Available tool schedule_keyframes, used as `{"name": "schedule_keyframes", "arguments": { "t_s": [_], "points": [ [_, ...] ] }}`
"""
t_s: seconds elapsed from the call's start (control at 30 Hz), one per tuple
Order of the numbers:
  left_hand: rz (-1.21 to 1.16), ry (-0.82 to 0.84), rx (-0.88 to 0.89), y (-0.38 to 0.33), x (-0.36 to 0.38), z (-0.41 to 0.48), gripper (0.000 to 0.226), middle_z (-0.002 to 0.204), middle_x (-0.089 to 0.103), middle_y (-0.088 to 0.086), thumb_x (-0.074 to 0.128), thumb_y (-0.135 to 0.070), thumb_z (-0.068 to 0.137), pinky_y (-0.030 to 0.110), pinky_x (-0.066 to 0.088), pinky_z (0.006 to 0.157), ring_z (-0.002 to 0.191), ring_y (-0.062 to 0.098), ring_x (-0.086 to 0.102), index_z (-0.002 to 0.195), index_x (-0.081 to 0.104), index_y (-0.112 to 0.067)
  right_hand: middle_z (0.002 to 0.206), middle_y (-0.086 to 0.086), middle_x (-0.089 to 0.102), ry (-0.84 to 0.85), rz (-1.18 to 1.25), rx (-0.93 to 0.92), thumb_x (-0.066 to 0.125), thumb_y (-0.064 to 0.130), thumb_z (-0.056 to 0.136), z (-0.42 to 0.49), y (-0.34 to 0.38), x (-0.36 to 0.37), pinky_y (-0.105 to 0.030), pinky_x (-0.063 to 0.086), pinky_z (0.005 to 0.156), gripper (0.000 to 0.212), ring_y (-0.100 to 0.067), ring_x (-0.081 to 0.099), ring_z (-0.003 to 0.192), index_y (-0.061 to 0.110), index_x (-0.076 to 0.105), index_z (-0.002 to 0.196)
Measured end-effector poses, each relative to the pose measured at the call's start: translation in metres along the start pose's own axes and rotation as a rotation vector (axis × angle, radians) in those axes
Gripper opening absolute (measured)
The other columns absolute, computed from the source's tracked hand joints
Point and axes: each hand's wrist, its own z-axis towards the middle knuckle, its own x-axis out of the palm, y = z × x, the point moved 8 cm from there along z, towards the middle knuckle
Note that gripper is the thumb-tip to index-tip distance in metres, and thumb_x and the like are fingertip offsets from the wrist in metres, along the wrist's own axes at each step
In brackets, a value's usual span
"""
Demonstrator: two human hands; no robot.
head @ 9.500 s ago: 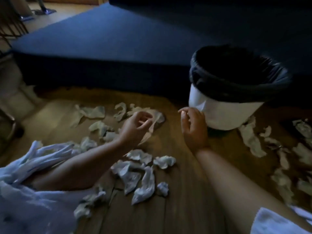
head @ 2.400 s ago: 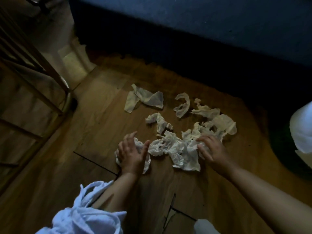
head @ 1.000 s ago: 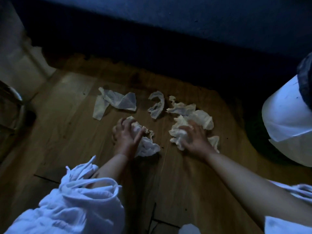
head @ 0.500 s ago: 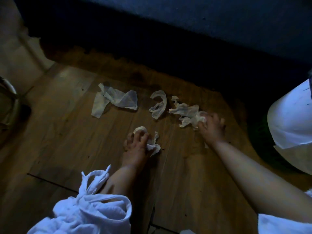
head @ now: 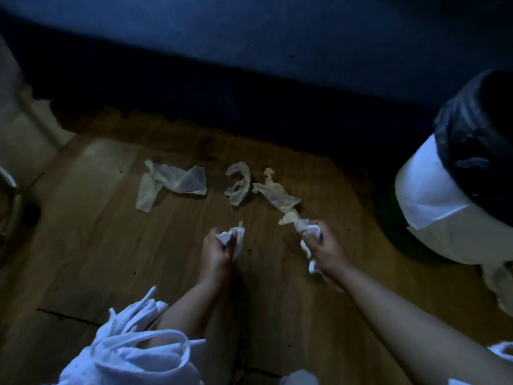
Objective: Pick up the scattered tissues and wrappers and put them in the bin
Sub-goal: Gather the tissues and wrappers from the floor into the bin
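The left hand (head: 215, 255) and right hand (head: 329, 252) each clench tissue wads (head: 230, 237). Far loose tissues (head: 177, 182) look light and limp; pinch their bunched middles.

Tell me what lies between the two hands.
Only bare floor lies between the left hand, gripping a tissue, and the right hand, gripping a tissue wad, per the head view.

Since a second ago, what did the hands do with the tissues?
Both hands closed on their piles and drew back: the left hand grips a crumpled white tissue wad, the right hand a longer white tissue bunch. The three thin pale tissues farther out and the white bin with black liner stayed put.
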Motion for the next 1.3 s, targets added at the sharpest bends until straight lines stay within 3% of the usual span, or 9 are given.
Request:
{"name": "schedule_keyframes", "arguments": {
  "t_s": [0.17, 0.33, 0.47, 0.6, 0.7, 0.8, 0.9, 1.0, 1.3],
  "points": [
    [-0.171, 0.07, 0.112, -0.072, 0.033, -0.02, 0.044, 0.1, 0.06, 0.013, 0.049, -0.067, 0.07, 0.047, 0.05, 0.077, 0.089, 0.031, 0.059, 0.094, 0.049, -0.03, 0.077, 0.005, 0.059, -0.292, 0.219, -0.088, 0.052, 0.033, 0.092, -0.033, 0.067, -0.083, -0.005, 0.042, 0.05, 0.009, -0.002, 0.057, 0.064, 0.024, 0.055, 0.091],
    [-0.321, 0.283, 0.317, -0.197, 0.07, -0.047, 0.025, 0.096, 0.056, 0.006, 0.045, -0.031, 0.094, 0.025, 0.045, 0.064, 0.077, 0.014, 0.055, 0.114, 0.047, -0.016, 0.081, 0.01, 0.062, -0.571, 0.314, -0.299, 0.053, 0.033, 0.092, -0.072, 0.151, -0.21, -0.009, 0.046, 0.068, 0.019, 0.009, 0.058, 0.067, 0.019, 0.057, 0.104],
    [-0.332, 0.328, 0.404, -0.294, 0.11, -0.066, 0.014, 0.084, 0.056, -0.005, 0.045, -0.038, 0.095, 0.03, 0.045, 0.067, 0.074, 0.01, 0.053, 0.098, 0.052, -0.028, 0.082, 0.012, 0.057, -0.825, 0.285, -0.354, 0.051, 0.033, 0.093, -0.091, 0.184, -0.307, -0.003, 0.042, 0.058, 0.022, 0.008, 0.056, 0.067, 0.018, 0.05, 0.11],
    [-0.415, 0.433, 0.288, -0.354, 0.17, -0.09, 0.018, 0.071, 0.051, -0.005, 0.047, -0.028, 0.095, 0.028, 0.042, 0.065, 0.067, 0.012, 0.05, 0.078, 0.048, -0.023, 0.109, -0.012, 0.064, -0.872, 0.295, -0.089, 0.054, 0.046, 0.087, -0.063, 0.129, -0.36, -0.032, 0.051, 0.083, 0.046, -0.024, 0.062, 0.09, 0.01, 0.048, 0.117],
    [-0.399, 0.557, 0.174, -0.369, 0.221, -0.1, 0.022, 0.073, 0.051, 0.001, 0.046, -0.026, 0.095, 0.028, 0.04, 0.065, 0.071, 0.019, 0.05, 0.076, 0.05, -0.018, 0.12, -0.012, 0.059, -0.801, 0.415, 0.183, 0.051, 0.058, 0.08, -0.052, 0.078, -0.361, -0.039, 0.05, 0.087, 0.063, -0.03, 0.06, 0.101, 0.011, 0.05, 0.122],
    [-0.358, 0.69, 0.073, -0.37, 0.253, -0.109, 0.046, 0.126, 0.054, 0.012, 0.042, -0.042, 0.096, 0.038, 0.045, 0.094, 0.106, 0.025, 0.054, 0.128, 0.048, -0.01, 0.119, -0.007, 0.057, -0.709, 0.683, 0.212, 0.05, 0.047, 0.089, -0.05, 0.063, -0.343, -0.034, 0.05, 0.081, 0.049, -0.026, 0.059, 0.091, 0.013, 0.049, 0.124],
    [-0.33, 0.749, -0.019, -0.37, 0.26, -0.113, 0.067, 0.151, 0.03, 0.011, 0.042, -0.054, 0.092, 0.042, 0.032, 0.109, 0.135, 0.031, 0.034, 0.142, 0.033, -0.01, 0.126, -0.013, 0.049, -0.72, 0.727, 0.242, 0.045, 0.043, 0.094, -0.062, 0.06, -0.343, -0.043, 0.044, 0.09, 0.05, -0.031, 0.053, 0.108, 0.009, 0.046, 0.13],
    [-0.382, 0.793, 0.001, -0.369, 0.243, -0.115, 0.062, 0.151, 0.03, 0.012, 0.045, -0.044, 0.095, 0.036, 0.031, 0.109, 0.136, 0.029, 0.034, 0.143, 0.03, -0.009, 0.141, -0.011, 0.041, -0.781, 0.633, 0.184, 0.041, 0.038, 0.097, -0.077, 0.081, -0.345, -0.039, 0.036, 0.093, 0.049, -0.029, 0.042, 0.125, 0.01, 0.041, 0.138],
    [-0.417, 0.539, 0.075, -0.24, 0.142, -0.049, 0.016, 0.109, 0.06, 0.006, 0.047, -0.023, 0.096, 0.03, 0.048, 0.079, 0.091, 0.018, 0.06, 0.109, 0.054, -0.015, 0.094, 0.01, 0.061, -0.825, 0.376, -0.384, 0.046, 0.015, 0.091, -0.064, 0.138, -0.209, -0.029, 0.048, 0.084, 0.016, -0.011, 0.058, 0.092, 0.021, 0.06, 0.096]
  ]
}}
